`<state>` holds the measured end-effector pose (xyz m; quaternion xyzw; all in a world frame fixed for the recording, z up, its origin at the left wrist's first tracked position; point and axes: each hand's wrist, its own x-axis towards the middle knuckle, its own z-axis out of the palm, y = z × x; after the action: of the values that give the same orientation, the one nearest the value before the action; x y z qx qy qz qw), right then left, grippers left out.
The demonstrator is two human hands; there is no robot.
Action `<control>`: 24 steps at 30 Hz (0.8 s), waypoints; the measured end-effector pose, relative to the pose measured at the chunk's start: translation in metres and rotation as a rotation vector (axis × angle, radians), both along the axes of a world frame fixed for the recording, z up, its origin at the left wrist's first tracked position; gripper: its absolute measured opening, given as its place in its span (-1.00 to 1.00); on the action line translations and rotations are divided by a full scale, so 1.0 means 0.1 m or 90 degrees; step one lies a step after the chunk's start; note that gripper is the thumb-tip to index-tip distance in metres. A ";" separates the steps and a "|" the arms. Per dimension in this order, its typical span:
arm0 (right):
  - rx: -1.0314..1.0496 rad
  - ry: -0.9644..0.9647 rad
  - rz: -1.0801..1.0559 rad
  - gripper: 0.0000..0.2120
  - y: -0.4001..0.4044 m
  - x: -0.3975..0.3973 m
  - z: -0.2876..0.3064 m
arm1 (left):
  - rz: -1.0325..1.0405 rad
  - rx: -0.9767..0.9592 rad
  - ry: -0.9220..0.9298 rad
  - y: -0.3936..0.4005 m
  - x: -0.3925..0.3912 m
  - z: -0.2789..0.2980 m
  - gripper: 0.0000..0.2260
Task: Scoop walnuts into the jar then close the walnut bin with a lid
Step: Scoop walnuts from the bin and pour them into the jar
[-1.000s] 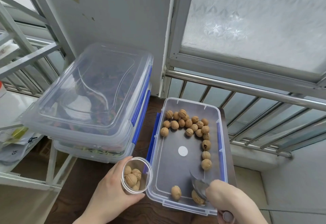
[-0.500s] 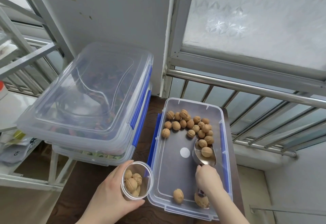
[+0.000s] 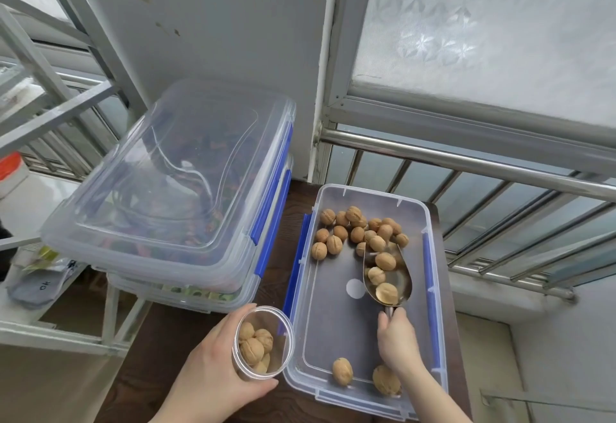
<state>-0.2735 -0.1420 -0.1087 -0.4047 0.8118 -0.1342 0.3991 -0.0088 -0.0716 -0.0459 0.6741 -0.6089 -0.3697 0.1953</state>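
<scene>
In the bin, right hand gripping scoop

Home balcony/storage nook: frosted window, metal railing, stacked food bins, metal rack.

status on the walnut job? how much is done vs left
Done: the jar, held in the left hand, already has several walnuts in it. In hand: the right hand holds the metal scoop in the open walnut bin, about three nuts loaded beside the far pile. Left: tip this load into the jar, then lid the bin; no loose lid is clearly visible.
</scene>
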 end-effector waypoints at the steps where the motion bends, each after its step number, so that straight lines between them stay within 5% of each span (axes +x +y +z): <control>1: -0.008 -0.005 0.008 -0.83 0.03 -0.01 0.02 | 0.004 -0.001 -0.001 0.00 0.00 -0.01 -0.09; 8: -0.074 -0.018 0.184 -0.85 0.26 -0.20 0.43 | 0.009 -0.023 0.003 -0.01 -0.01 0.01 -0.10; 16: 0.005 0.039 0.621 -0.83 0.43 -0.21 1.29 | 0.017 -0.064 0.010 0.05 -0.04 0.06 -0.14; 24: 0.040 0.201 0.729 -0.81 0.43 0.34 1.70 | 0.013 -0.103 -0.002 0.17 -0.05 -0.03 -0.15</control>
<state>-0.2399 -0.0988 0.0613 -0.7810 0.5178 0.1884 0.2942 -0.0134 -0.0551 -0.0486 0.6628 -0.6301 -0.3164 0.2521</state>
